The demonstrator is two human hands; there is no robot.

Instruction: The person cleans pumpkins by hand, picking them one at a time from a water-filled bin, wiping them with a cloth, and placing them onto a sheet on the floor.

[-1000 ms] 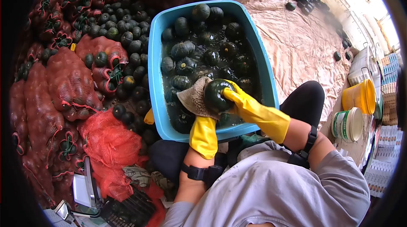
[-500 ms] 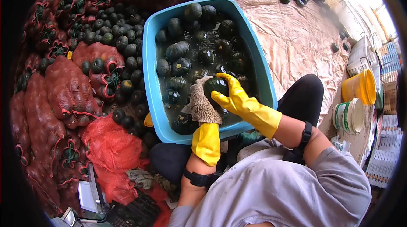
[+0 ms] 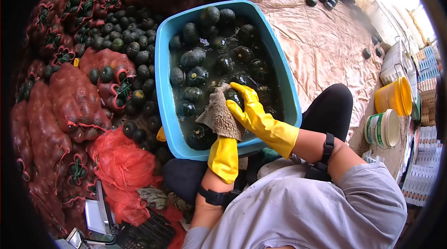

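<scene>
The single view looks from the wearer's head, facing forward and steeply down—over the grey shirt [image 3: 302,207] in the foreground to the blue tub [image 3: 162,77] just past it. It is near enough that the tub takes up the middle (its near edge toward the wearer, its far edge toward the top)—yet wide enough to show a pale sheet [image 3: 321,49] beyond the tub's right edge.
</scene>
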